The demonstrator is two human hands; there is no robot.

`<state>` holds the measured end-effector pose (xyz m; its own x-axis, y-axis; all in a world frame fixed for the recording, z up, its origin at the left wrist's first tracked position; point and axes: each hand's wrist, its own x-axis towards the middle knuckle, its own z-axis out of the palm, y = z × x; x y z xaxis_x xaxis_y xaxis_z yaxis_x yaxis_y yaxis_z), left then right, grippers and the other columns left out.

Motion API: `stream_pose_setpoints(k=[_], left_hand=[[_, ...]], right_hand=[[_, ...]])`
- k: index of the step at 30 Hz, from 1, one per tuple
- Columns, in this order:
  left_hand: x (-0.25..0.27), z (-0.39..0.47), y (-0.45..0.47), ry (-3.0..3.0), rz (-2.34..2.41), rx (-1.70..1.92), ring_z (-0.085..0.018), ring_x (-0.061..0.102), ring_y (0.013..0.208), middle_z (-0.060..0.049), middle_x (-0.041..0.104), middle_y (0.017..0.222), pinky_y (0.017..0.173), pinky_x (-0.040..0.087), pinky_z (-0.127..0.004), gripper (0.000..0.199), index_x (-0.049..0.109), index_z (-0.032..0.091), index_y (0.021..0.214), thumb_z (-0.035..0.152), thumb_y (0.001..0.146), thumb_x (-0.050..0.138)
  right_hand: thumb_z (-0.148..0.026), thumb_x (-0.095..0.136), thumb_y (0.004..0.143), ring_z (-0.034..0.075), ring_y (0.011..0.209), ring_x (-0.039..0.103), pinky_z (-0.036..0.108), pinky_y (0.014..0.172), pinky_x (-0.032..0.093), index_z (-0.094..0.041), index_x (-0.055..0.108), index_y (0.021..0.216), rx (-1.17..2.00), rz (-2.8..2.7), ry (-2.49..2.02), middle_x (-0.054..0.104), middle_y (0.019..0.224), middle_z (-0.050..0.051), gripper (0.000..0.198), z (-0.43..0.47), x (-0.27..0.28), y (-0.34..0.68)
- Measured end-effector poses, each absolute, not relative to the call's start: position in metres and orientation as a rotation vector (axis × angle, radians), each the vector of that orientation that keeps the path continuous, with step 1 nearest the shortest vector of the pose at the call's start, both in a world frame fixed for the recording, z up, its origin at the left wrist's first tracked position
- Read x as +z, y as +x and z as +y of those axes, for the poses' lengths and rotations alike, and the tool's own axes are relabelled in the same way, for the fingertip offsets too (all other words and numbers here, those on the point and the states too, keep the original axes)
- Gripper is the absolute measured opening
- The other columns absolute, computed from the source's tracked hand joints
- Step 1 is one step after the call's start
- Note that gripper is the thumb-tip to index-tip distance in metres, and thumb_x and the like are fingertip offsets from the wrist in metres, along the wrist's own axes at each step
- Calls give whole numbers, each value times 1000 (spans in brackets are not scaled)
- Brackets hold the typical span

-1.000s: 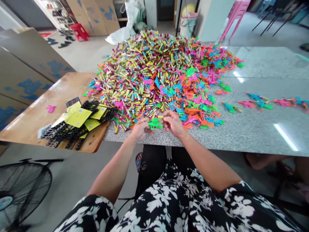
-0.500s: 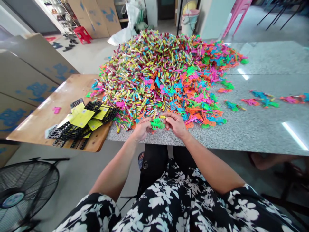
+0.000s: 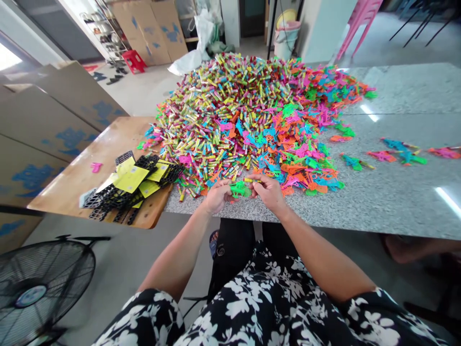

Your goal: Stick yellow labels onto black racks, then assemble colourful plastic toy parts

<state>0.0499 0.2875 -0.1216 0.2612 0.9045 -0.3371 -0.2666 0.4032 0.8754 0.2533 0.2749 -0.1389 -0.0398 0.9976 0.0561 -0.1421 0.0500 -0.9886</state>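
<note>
My left hand is closed on a green plastic toy gun, held just above the table's front edge. Close beside it, my right hand pinches a small yellow tube between thumb and fingers. Whether the tube touches the gun I cannot tell. Right in front of both hands lies a large heap of small coloured tubes. Pink, orange, blue and green toy guns are piled along its right side.
Black plastic racks with yellow cards lie on a wooden board at the left. Several toy guns with tubes rest on the grey stone table. A black fan stands lower left; cardboard boxes stand behind the board.
The whole view has shifted slightly, so things appear a little further right and lower. My hands still hold the green toy gun and the yellow tube close together.
</note>
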Motion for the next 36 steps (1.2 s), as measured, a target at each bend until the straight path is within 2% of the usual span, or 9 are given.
stream_pose_setpoints(k=[7, 11, 16, 18, 21, 26, 31, 34, 36], left_hand=[[-116, 284, 52, 651, 981, 917, -11, 56, 57, 1, 56, 72, 46, 60, -26, 25, 50, 18, 67, 11, 49, 66], [-116, 284, 61, 538, 962, 883, -11, 54, 51, 1, 58, 70, 36, 49, -21, 27, 51, 19, 71, 9, 49, 62], [-123, 287, 86, 466, 941, 781, -12, 54, 49, -3, 64, 71, 33, 42, -19, 24, 49, 19, 68, 8, 50, 57], [-125, 289, 99, 492, 935, 737, -12, 57, 52, -5, 69, 78, 37, 48, -21, 23, 51, 19, 69, 7, 50, 57], [-123, 294, 121, 557, 855, 627, -16, 65, 63, -6, 74, 86, 53, 62, -29, 25, 63, 17, 81, 8, 58, 61], [-114, 293, 168, 607, 689, 550, -19, 70, 73, -9, 77, 91, 69, 63, -34, 27, 73, 16, 104, 34, 85, 76], [-125, 275, 216, 808, 872, 747, -17, 69, 74, -9, 76, 87, 59, 51, -24, 47, 77, 14, 103, 55, 81, 87], [-131, 267, 240, 756, 855, 818, -17, 66, 71, -8, 74, 87, 59, 50, -26, 51, 78, 15, 107, 60, 84, 82], [-130, 268, 250, 722, 822, 765, -19, 67, 73, -8, 74, 89, 62, 54, -30, 55, 76, 17, 114, 64, 86, 78]], right_hand=[[-33, 70, 78, 12, 51, 63, 31, 55, 61, -20, 80, 104, 1395, -1143, -990, 71, 72, -2, 31, 273, -136, 262], [-32, 70, 78, 12, 48, 60, 31, 52, 60, -19, 80, 101, 1454, -1137, -980, 70, 70, -2, 29, 265, -131, 274], [-31, 72, 77, 12, 47, 60, 29, 50, 58, -21, 79, 96, 1333, -1149, -1087, 71, 70, -2, 22, 241, -132, 294], [-31, 71, 78, 12, 47, 60, 28, 48, 56, -21, 78, 98, 1271, -1131, -1130, 70, 69, -2, 23, 231, -136, 304], [-32, 68, 84, 13, 48, 60, 28, 49, 55, -20, 77, 102, 1114, -1061, -1191, 69, 70, -2, 24, 220, -144, 319], [-34, 64, 93, 14, 57, 65, 29, 57, 57, -20, 77, 115, 831, -967, -1273, 73, 80, 1, 29, 210, -147, 340], [-33, 59, 99, 13, 61, 64, 29, 62, 58, -22, 76, 130, 828, -1014, -1278, 76, 91, 3, 37, 197, -146, 350], [-35, 61, 99, 13, 63, 64, 31, 64, 60, -22, 74, 130, 854, -1002, -1204, 78, 103, 6, 36, 191, -150, 354], [-35, 63, 98, 14, 63, 65, 32, 64, 60, -22, 76, 125, 879, -984, -1204, 77, 96, 5, 32, 195, -153, 366]])
